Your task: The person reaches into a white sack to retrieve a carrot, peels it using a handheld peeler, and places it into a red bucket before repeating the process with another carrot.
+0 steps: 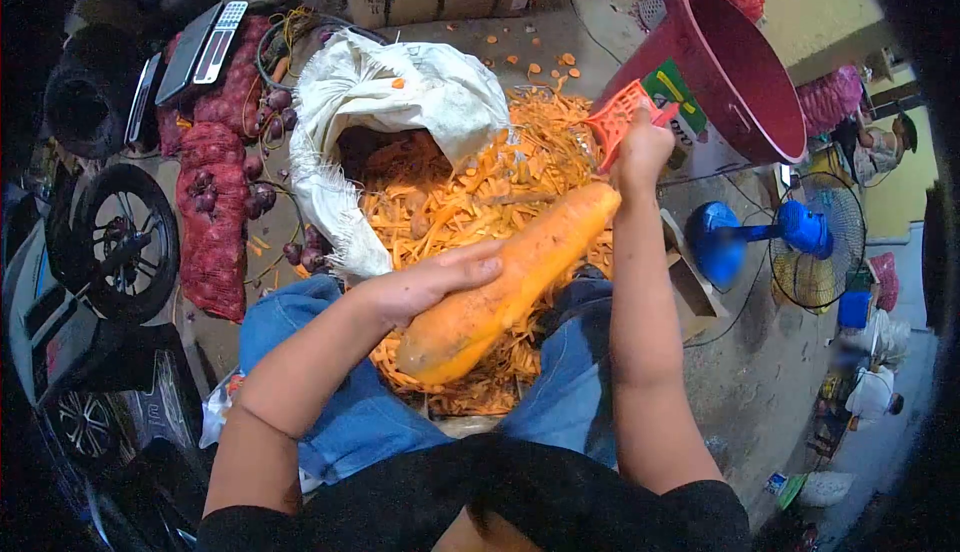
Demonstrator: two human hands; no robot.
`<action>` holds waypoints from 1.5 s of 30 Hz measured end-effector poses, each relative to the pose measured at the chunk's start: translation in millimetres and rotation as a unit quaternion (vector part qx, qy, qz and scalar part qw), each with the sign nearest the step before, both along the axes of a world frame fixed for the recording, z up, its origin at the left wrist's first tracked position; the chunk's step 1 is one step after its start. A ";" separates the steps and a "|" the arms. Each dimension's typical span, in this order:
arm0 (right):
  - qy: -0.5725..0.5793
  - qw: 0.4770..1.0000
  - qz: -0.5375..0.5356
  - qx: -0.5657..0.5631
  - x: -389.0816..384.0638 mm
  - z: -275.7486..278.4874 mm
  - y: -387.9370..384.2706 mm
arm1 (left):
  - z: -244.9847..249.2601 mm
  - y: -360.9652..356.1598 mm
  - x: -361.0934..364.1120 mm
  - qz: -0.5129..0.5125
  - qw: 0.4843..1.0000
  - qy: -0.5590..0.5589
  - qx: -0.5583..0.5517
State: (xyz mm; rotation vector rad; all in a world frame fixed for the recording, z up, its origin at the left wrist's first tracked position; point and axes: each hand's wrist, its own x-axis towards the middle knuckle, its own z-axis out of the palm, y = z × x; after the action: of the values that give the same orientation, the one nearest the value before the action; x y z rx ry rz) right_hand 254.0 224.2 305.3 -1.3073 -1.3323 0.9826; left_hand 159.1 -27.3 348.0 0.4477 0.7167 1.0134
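Observation:
A large orange vegetable (510,282), partly peeled, lies slantwise above my lap. My left hand (440,282) is wrapped round its lower left part, thumb on top. My right hand (643,152) grips the handle of a red-orange peeler (622,120), held just above the upper right end of the vegetable. Beneath and beyond them spreads a heap of orange peelings (450,202). A white woven sack (400,82) lies open at the far side of the heap, with darker peelings inside its mouth.
A dark red bucket (690,72) is tilted at the upper right, near my right hand. Beyond my right forearm are a blue fan (800,232) and a cardboard box (690,292). Red net bags of onions (212,222), a scale (205,52) and a wheel (125,242) are at the left.

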 end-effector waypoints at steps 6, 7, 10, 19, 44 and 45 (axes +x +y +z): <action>0.217 0.963 0.095 -0.127 -3.2 56.1 -34.7 | -14.9 7.4 -10.6 0.112 0.992 0.036 -0.037; 0.281 0.954 0.085 -0.059 -6.0 43.6 -25.2 | -15.4 8.6 -11.9 0.131 0.990 0.032 -0.052; 0.280 0.948 0.149 -0.041 -10.9 49.0 -43.7 | -27.9 15.3 -14.7 0.167 0.982 0.068 -0.047; -0.086 0.943 0.248 0.203 -11.4 33.7 -68.0 | -27.9 33.3 -23.3 0.218 0.969 0.039 -0.105; 0.050 0.944 0.326 0.019 -31.4 11.9 -111.4 | -37.3 50.9 -24.4 0.303 0.939 -0.143 -0.078; 0.084 0.942 0.322 0.030 -33.5 11.5 -114.1 | -38.5 51.3 -23.2 0.303 0.939 -0.144 -0.079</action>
State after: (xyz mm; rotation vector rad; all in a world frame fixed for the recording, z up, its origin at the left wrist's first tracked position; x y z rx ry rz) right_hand 220.6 110.1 316.8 -0.7147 -1.6768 1.4433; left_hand 135.8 23.9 309.5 -0.0796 0.6759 1.5478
